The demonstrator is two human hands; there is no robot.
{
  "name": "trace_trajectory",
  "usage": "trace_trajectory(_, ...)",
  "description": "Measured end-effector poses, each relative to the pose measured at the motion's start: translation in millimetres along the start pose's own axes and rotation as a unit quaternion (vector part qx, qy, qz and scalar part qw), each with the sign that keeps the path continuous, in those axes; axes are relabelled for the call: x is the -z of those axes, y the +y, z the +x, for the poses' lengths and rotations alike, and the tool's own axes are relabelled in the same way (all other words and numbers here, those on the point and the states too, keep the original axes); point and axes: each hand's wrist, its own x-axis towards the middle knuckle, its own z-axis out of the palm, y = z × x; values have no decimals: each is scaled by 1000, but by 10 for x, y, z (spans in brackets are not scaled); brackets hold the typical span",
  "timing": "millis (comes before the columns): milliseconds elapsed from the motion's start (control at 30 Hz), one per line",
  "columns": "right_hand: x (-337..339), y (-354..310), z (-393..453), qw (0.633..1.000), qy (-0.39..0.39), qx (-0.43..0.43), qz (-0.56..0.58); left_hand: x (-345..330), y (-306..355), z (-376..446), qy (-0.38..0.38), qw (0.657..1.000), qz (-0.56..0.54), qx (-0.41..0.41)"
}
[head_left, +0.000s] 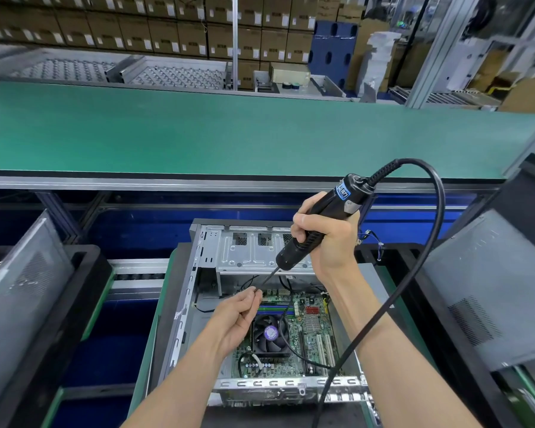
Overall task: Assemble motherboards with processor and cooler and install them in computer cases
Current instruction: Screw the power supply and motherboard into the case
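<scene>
Motherboard [309, 329] in case [198, 273] — right hand [325, 239] grips screwdriver [318, 223], left hand [238, 316] pinches its bit

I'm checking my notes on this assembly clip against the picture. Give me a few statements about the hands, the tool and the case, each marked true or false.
1. The right hand grips the electric screwdriver. True.
2. The left hand rests flat on the green conveyor belt. False: it pinches at the tip of the screwdriver's bit, above the motherboard.
3. The motherboard lies inside the open computer case. True.
4. No cooler is on the motherboard. False: a cooler fan sits on it.
5. The screwdriver is cordless. False: a black cable runs from its top.
</scene>
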Motion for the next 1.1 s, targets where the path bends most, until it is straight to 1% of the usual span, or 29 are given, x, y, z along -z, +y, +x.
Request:
trace_trajectory(167,-9,-12,12,1000,3,-1,15,-35,4,-25,0,999,-41,16)
trace_trajectory(333,-12,-42,32,999,6,7,44,-68,30,-71,-20,996,-86,17)
trace_trajectory(433,-17,-62,42,998,20,10,50,-87,41,-94,-25,994,-103,10)
trace_trajectory(600,-15,-70,40,999,40,9,34,-112,33,-108,-25,996,-79,16)
trace_trajectory(733,3,-102,67,999,32,10,24,-106,17,-77,-43,998,-43,12)
trace_trajectory(833,37,-131,82,999,19,33,-1,-82,4,-62,-61,998,-1,19)
trace_trajectory(900,86,-148,76,998,14,46,-31,-59,2,-43,-32,999,34,20)
trace_trajectory(1000,213,-134,50,996,20,45,-79,-5,13,22,75,991,107,-7)
trace_trajectory(1067,312,-75,9,991,35,35,-122,34,15,69,122,974,190,-17)
trace_trajectory(1100,360,-31,-22,988,44,28,-143,43,3,84,143,956,254,-25)
